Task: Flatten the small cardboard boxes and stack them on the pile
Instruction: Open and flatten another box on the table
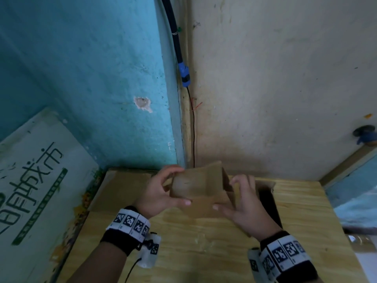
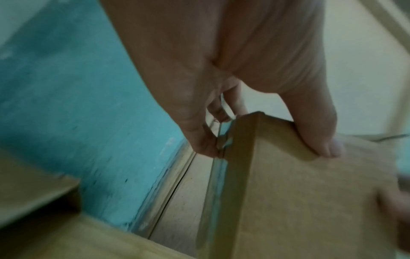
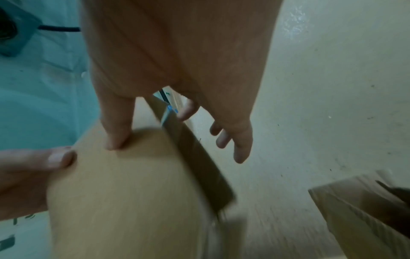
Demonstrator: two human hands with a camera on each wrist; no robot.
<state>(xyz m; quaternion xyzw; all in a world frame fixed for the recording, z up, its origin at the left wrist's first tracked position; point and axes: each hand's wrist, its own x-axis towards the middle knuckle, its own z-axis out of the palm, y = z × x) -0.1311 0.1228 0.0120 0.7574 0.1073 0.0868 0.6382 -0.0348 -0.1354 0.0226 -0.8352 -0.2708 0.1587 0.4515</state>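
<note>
Above the wooden table (image 1: 204, 252) I hold a small brown cardboard box (image 1: 195, 184), partly collapsed, with one flap sticking up at its right. My left hand (image 1: 179, 186) grips its left end, thumb on the near face and fingers behind. In the left wrist view that hand (image 2: 266, 149) pinches the box (image 2: 299, 192) at its top edge. My right hand (image 1: 229, 194) holds the right end. The right wrist view shows its thumb (image 3: 117, 136) pressed on the box (image 3: 124, 192) and its fingers (image 3: 239, 145) beyond the dark flap. Flat cardboard (image 1: 120, 188) lies at the table's back left.
Another open box (image 1: 267, 203) with a dark inside sits on the table right of my hands, also seen low in the right wrist view (image 3: 355, 213). A white printed carton (image 1: 40, 180) leans at the left. Blue and cream walls meet behind the table, with a cable (image 1: 183, 74) in the corner.
</note>
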